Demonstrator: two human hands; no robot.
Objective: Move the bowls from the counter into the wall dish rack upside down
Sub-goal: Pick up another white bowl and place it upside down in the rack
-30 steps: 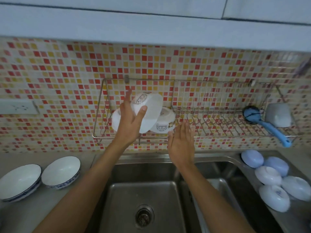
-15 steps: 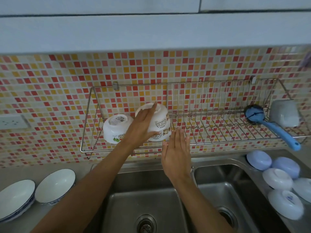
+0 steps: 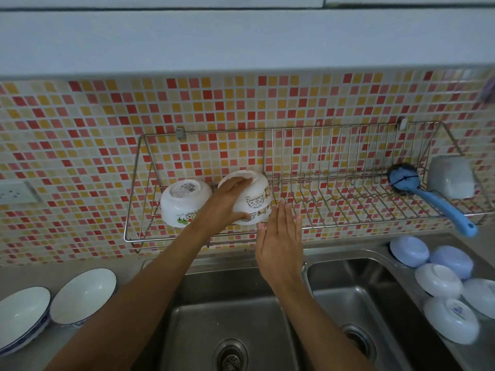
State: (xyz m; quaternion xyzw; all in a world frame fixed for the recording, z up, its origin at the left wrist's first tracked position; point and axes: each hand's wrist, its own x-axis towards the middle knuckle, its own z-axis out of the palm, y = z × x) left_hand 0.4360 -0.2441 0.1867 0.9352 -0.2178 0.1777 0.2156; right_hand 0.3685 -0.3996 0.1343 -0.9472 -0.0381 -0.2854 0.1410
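On the far left, two wide white bowls with blue rims (image 3: pixel 53 303) sit open side up on the grey counter (image 3: pixel 29 269), so I have more to move. Next, in the wire wall rack (image 3: pixel 270 228), one white plastic bowl with a frog picture (image 3: pixel 184 202) rests upside down. A moment ago I had it up in the air; now it is down and let go. My left hand (image 3: pixel 227 204) has moved on to the white bear-print bowl (image 3: pixel 254 202) beside it and wraps around its side, pressing it bottom up into the rack. My right hand (image 3: pixel 280 247) stays flat and wide, holding nothing, just under that bowl. Further right, pale bowls (image 3: pixel 439 282) wait upside down by the steel sink (image 3: pixel 241 317).
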